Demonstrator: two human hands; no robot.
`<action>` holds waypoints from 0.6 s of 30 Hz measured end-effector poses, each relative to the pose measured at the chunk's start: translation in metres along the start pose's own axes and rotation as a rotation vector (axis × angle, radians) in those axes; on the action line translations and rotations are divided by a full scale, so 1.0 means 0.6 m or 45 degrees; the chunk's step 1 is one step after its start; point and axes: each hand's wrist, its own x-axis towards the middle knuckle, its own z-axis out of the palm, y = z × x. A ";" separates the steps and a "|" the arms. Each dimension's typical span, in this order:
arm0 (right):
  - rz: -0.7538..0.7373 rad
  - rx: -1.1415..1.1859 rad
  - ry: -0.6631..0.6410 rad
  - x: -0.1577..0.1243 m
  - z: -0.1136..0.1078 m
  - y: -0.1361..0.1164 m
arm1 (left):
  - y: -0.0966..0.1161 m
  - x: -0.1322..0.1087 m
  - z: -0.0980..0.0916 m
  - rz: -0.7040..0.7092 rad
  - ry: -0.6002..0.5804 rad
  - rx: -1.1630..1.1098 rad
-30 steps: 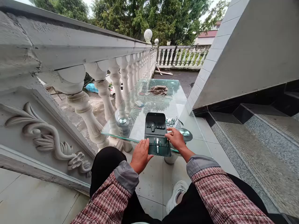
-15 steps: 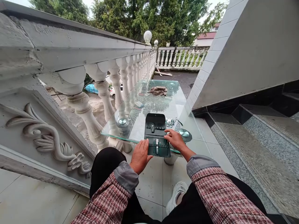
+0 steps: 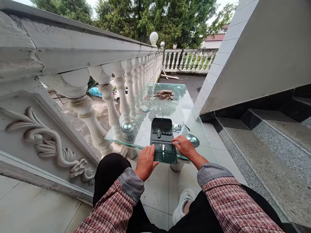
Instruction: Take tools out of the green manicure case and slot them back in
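An unfolded dark case (image 3: 162,128) lies at the near edge of the glass table, with small tools in its loops. My left hand (image 3: 145,162) grips the case's lower left edge, thumb below and fingers along the side. At the case's right edge, near the fold, my right hand (image 3: 186,147) has its fingertips pressed together; whatever they may hold is too small to make out. A slim silver tool (image 3: 163,152) stands in the middle of the lower panel. Several metal tools (image 3: 178,127) lie on the glass just right of the case.
The glass table (image 3: 138,129) bears a crumpled brown cloth (image 3: 164,94) at its far end and a small flat packet (image 3: 144,108) on its left. A white balustrade (image 3: 110,100) runs along the left, stone steps (image 3: 272,145) on the right.
My right hand has shifted slightly right and down along the case's right side. My left hand and the case stay where they were.
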 end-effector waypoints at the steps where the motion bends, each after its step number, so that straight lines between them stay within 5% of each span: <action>1: -0.030 -0.006 -0.012 -0.002 -0.001 -0.001 | 0.000 0.000 0.000 0.000 0.000 -0.002; 8: -0.180 -0.022 -0.074 -0.015 -0.007 -0.007 | -0.001 0.001 0.004 -0.003 0.013 -0.008; 18: -0.114 0.019 -0.005 -0.014 -0.005 0.000 | -0.001 0.001 0.005 -0.004 0.016 -0.008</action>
